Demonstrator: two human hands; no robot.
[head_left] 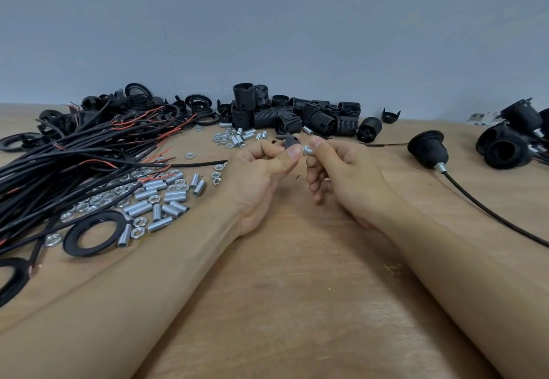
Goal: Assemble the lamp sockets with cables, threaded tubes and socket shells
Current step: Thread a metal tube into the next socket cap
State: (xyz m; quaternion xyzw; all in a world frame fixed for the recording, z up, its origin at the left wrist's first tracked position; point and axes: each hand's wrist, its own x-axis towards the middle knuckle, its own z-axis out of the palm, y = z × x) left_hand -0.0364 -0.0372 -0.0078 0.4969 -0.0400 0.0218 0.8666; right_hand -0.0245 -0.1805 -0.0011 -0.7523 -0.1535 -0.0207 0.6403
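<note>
My left hand [261,170] pinches a small black socket cap [289,141] between thumb and fingers above the middle of the table. My right hand [335,173] pinches a short silver threaded tube with a nut [307,150] and holds it against the cap. The two hands meet fingertip to fingertip. A bundle of black cables [68,164] with red and black wire ends lies at the left. Loose threaded tubes [166,197] and nuts lie beside it. Black threaded socket shells [297,117] are piled at the back.
A finished socket with its cable [427,150] lies at the right, and more finished sockets [511,141] are heaped at the far right. Black rings [92,233] lie front left. More black caps and rings [133,105] sit back left against the grey wall.
</note>
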